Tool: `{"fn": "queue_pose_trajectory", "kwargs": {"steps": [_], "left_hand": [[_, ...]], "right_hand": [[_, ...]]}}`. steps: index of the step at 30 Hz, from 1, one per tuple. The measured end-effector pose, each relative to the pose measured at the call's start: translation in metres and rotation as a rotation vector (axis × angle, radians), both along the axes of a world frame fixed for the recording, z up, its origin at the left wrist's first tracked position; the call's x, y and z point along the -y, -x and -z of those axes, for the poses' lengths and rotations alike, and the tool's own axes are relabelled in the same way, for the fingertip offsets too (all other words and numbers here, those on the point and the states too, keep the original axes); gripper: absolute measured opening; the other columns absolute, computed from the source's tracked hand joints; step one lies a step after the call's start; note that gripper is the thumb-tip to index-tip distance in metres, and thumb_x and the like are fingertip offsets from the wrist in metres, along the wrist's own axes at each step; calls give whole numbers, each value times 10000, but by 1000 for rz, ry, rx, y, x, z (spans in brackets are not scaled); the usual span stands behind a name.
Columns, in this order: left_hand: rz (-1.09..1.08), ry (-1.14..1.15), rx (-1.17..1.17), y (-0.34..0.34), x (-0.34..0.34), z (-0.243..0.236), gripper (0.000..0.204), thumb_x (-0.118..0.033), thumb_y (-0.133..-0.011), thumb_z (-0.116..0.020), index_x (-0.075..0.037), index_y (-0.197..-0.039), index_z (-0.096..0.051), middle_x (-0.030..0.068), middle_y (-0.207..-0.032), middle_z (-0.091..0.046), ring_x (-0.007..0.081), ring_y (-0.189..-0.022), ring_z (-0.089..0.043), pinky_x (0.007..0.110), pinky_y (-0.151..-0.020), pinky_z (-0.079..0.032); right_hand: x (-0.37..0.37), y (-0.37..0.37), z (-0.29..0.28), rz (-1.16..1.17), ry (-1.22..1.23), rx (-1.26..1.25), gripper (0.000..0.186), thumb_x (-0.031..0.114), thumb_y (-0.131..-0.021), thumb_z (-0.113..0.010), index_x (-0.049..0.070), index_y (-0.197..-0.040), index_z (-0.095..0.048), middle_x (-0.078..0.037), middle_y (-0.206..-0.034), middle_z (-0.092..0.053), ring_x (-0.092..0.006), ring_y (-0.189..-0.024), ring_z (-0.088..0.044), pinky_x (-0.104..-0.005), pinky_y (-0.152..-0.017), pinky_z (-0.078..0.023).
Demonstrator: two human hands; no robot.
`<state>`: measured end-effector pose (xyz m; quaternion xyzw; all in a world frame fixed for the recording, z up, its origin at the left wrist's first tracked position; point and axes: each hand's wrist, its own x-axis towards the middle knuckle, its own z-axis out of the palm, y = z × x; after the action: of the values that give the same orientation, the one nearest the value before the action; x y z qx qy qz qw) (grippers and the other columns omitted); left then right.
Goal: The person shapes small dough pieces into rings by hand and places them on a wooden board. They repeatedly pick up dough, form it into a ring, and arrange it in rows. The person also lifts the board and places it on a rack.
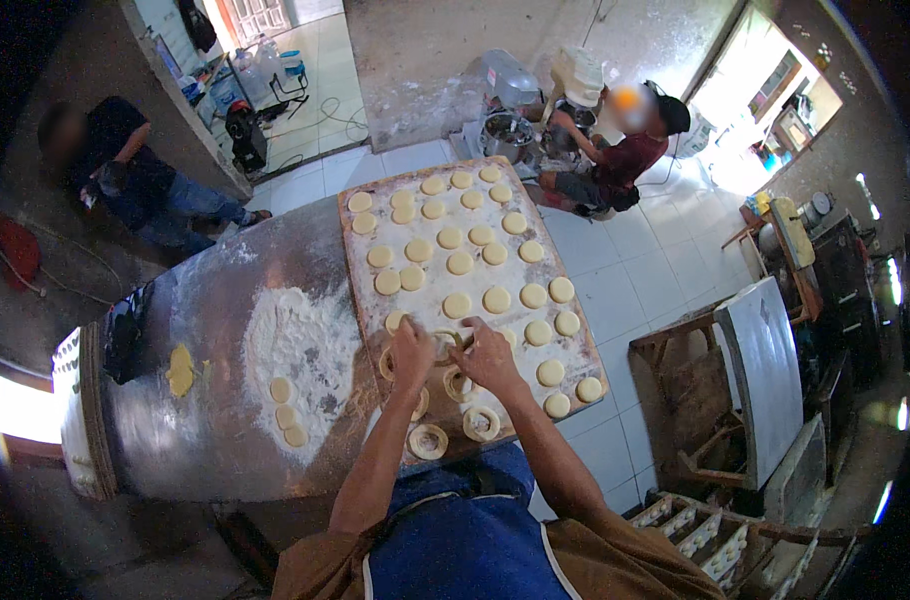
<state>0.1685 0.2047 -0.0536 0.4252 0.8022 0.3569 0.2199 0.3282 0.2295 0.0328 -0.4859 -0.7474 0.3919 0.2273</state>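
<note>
Both hands work over a flour-dusted board (362, 250) holding several round, pale dough discs (460, 263). My left hand (412, 352) is closed at the left side of a ring-shaped piece (445, 346); what its fingertips grip is unclear. My right hand (485, 358) has its fingers curled on the right side of that ring, at a darker band that I cannot make out. Several dough rings with floury middles (481, 409) lie below and beside my hands, some partly hidden by my arms.
A metal table (185, 440) bears spilled flour (300, 340), dough and a black bag (127, 330). One person (115, 190) is at left; another (625, 160) squats by mixers (510, 85). A propped table (755, 380) and rack (705, 540) stand right.
</note>
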Motion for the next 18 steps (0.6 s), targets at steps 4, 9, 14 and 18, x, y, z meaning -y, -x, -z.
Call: {"fn": "queue_pose_trajectory", "kwargs": {"steps": [4,9,14,18], "left_hand": [[224,-85,-319,3,9,-20,218,-104,-882,-589,25,-1057,-577,239,-1040,-595,407,-1019,-570,484,-871,-475],[370,-125,-285,-1,6,-25,255,-173,-862,-675,15,-1024,-616,210,-1069,-596,392,-1035,-561,478,-904,-471],[296,-291,-306,12,32,-30,308,-195,-859,-706,3,-1081,-628,197,-1088,-600,406,-1065,-553,509,-947,-451],[131,-332,-280,48,112,-39,237,-179,-881,-686,-19,-1047,-628,183,-1057,-603,394,-1055,-561,526,-935,-446]], "right_hand": [[-3,-41,46,-26,-654,296,587,105,-777,-690,-121,-1274,-473,-313,-1142,-589,-456,-1061,-567,-513,-946,-441],[-18,-63,61,-89,-709,309,490,24,-726,-650,-73,-1196,-551,-242,-992,-613,-421,-963,-563,-506,-874,-443],[-26,-64,21,-60,-227,348,274,77,-715,-712,-10,-970,-668,-192,-847,-666,-358,-850,-641,-449,-784,-512],[-11,-36,19,-78,-3,54,259,149,-726,-775,22,-936,-693,-166,-825,-705,-303,-737,-683,-382,-688,-537]]}}
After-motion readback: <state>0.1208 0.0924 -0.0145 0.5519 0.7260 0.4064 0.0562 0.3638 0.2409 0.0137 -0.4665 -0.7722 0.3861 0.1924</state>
